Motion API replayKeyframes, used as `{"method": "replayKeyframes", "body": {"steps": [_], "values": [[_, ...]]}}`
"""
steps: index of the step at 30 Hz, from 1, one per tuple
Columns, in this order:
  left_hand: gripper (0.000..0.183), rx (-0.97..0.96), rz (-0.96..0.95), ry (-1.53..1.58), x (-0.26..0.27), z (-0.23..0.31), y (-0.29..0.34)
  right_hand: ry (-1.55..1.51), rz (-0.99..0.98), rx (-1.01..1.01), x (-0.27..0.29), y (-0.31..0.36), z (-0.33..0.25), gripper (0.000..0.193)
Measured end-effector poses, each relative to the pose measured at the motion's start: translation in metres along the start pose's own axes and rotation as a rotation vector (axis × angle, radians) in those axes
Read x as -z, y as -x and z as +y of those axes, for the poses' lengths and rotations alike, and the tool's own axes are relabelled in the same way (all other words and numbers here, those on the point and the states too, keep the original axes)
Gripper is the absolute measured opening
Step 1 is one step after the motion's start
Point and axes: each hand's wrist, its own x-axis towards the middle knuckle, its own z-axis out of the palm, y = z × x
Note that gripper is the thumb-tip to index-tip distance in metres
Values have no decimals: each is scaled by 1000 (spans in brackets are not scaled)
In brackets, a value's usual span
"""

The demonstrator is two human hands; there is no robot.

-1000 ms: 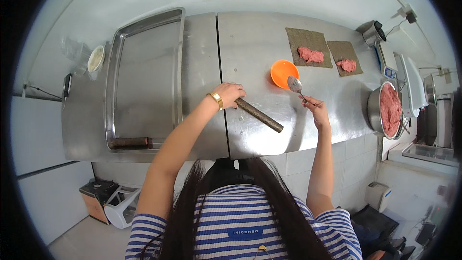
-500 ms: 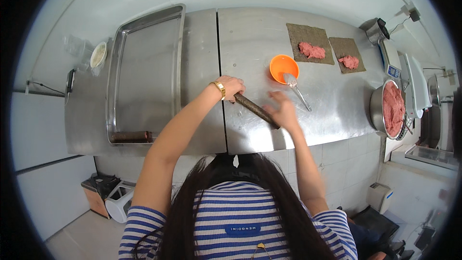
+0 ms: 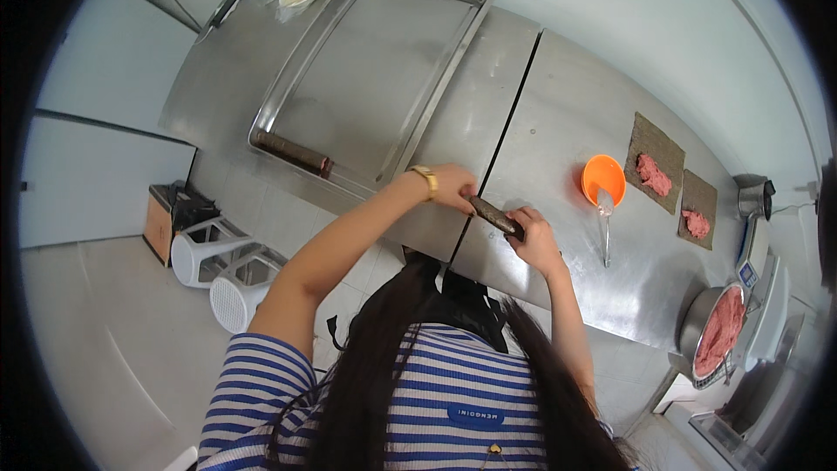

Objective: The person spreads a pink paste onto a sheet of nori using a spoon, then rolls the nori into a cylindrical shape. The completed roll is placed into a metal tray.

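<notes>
One dark seaweed roll [image 3: 494,215] is found near the centre of the head view, over the front edge of the table [image 3: 558,96]. The left hand [image 3: 454,187] has its fingers closed on the roll's upper-left end; the right hand [image 3: 534,242] is clamped on its lower-right end. Whether the roll touches the table cannot be told. Upper left of centre lies a metal tray [image 3: 375,61], a second roll [image 3: 293,153] at its lower-left corner. Right of centre: an orange bowl [image 3: 602,173], a spoon [image 3: 607,240] touching its lower rim. Lower right: a metal bowl [image 3: 695,318] of pink meat [image 3: 721,331].
</notes>
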Motion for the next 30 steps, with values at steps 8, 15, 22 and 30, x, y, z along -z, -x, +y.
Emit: {"method": "replayKeyframes", "body": {"steps": [8,15,22,30], "values": [[54,280,-426,872,-63,-20,91,-34,-175,98,3,-5,1,41],[68,388,-454,1392,-126,3,106,18,-431,271,-7,6,-11,38],[57,303,-252,1254,-150,22,101,100,-506,405,-17,16,-20,43],[44,199,-26,856,-126,31,103,-11,-489,333,0,11,-25,55]]}}
